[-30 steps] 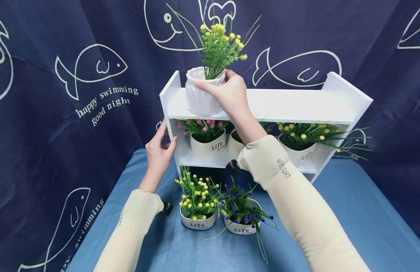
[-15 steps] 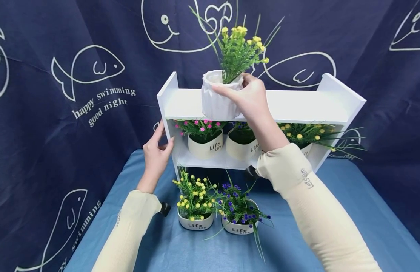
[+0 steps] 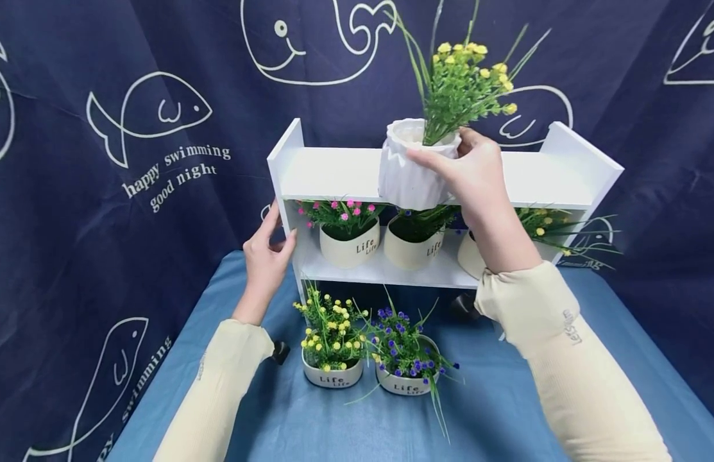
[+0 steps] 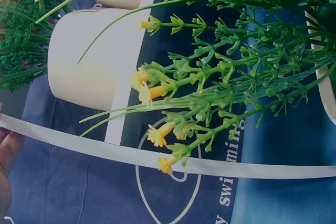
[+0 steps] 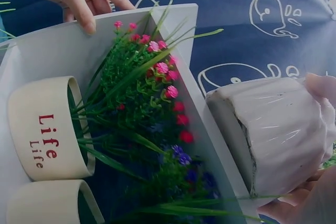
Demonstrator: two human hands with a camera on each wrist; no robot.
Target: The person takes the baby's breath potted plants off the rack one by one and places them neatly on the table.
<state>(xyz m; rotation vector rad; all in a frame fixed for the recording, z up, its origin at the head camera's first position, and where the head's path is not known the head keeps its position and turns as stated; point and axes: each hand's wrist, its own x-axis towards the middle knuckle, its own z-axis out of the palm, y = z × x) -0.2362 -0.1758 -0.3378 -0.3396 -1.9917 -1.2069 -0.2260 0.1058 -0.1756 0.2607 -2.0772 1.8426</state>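
My right hand [image 3: 480, 176] grips a white ribbed flowerpot [image 3: 411, 173] by its rim, thumb in front and fingers behind. Yellow flowers [image 3: 469, 90] and long grass blades stand in that pot. The pot is at the front edge of the white shelf's [image 3: 333, 173] top board; whether its base touches the board I cannot tell. In the right wrist view, the same flowerpot [image 5: 283, 135] shows its underside, slightly tilted. My left hand [image 3: 267, 260] holds the shelf's left side panel, thumb on one side and fingers on the other, also seen in the right wrist view.
On the middle board sit a pink-flowered pot [image 3: 349, 247], a second cream pot [image 3: 413, 247] and a third one half hidden by my right arm. A yellow-flowered pot [image 3: 332, 375] and a purple-flowered pot [image 3: 408, 384] stand before the shelf on the blue cloth [image 3: 345, 430].
My right hand has carried the white flowerpot rightward along the top board, from its left end to near the middle. My left hand stays on the side panel.
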